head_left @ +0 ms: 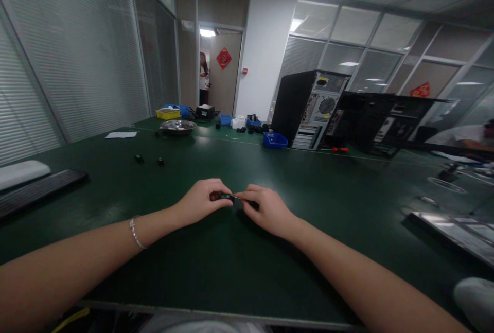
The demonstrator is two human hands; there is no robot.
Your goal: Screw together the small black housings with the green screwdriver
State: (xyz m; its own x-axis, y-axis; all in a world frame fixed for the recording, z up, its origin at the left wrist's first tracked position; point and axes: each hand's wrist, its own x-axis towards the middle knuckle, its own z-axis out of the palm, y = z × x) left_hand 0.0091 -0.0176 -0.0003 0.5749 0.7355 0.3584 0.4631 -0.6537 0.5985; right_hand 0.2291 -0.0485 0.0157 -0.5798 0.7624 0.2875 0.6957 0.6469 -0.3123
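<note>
Over the middle of the green table, my left hand (204,200) is closed, pinching a small black device with green markings (226,196) between thumb and fingertips. My right hand (266,208), also closed, meets it from the right. Its thumb and fingers grip a thin metal-tipped tool (236,197), whose tip touches or nearly touches the device's right end. Most of the tool is hidden in the hand, so its exact kind does not show. Two similar small black devices, one on the left (139,158) and another beside it (161,161), lie on the table beyond my left hand.
A round metal dish (178,126) and white paper (121,135) lie at the back left. The keyboard (42,191) is at the left edge. Farther back stand a blue bin (275,140) and a computer tower (309,109). A metal-framed panel (455,232) sits at right; people are in the background.
</note>
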